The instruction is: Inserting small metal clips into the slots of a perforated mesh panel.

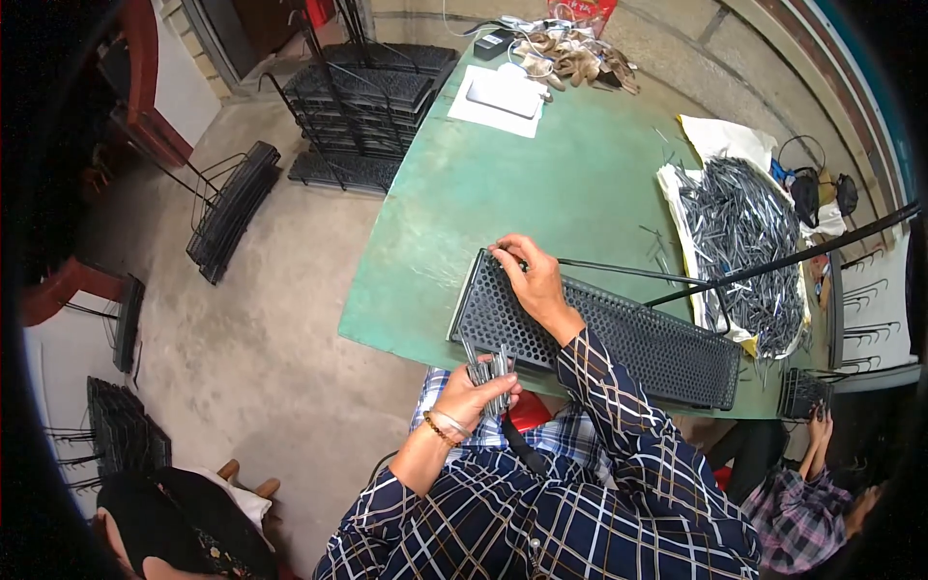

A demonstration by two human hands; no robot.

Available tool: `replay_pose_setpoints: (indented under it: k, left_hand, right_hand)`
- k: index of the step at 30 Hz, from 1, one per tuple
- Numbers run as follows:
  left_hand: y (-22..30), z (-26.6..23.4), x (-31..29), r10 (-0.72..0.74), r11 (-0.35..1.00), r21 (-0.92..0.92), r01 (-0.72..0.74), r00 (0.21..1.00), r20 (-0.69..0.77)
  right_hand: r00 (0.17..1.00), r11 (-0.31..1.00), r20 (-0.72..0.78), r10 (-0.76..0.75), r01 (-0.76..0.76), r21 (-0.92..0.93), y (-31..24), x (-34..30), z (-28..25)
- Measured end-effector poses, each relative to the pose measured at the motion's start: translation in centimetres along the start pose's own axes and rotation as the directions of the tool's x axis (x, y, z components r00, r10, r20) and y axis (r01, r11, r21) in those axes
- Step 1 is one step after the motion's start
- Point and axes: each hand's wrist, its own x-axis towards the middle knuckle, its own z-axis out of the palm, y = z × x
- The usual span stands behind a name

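Observation:
A black perforated metal tray (638, 338) lies along the near edge of the green table (503, 184). My right hand (530, 280) rests on the tray's far left rim, fingers curled over the edge near a thin black rod (619, 269). My left hand (476, 389) is below the table edge, above my lap, closed around a bunch of small grey metal clips (489, 368). A bracelet sits on that wrist.
A heap of grey metal clips (739, 232) lies on white cloth at the table's right. Papers, a phone and gloves (570, 53) sit at the far end. Stacks of black wire racks (358, 97) stand on the concrete floor. Another person (822, 483) works at lower right.

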Motion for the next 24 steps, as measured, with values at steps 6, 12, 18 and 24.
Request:
replay_pose_setpoints:
  k: [6,12,18,24]
  left_hand:
    - [-0.7,0.0,-0.1,-0.012,1.000,-0.004,0.012,1.000,-0.007]
    - [-1.0,0.1,-0.1,-0.004,1.000,-0.023,0.004,1.000,0.004]
    - [-1.4,-0.2,-0.2,-0.011,1.000,-0.024,0.011,1.000,0.004]
    - [-1.2,0.2,-0.3,-0.008,1.000,-0.029,0.008,1.000,0.015]
  right_hand:
    - [0.991,0.976,0.038,-0.125,0.130,-0.177,-0.3,-0.1,0.0]
    - [0.954,0.913,0.139,-0.267,0.297,-0.281,-0.1,0.2,-0.4]
    - [0.957,0.912,0.137,-0.257,0.287,-0.292,-0.1,0.1,-0.1]
    - [0.955,0.897,0.113,-0.274,0.296,-0.330,0.0,-0.1,0.0]
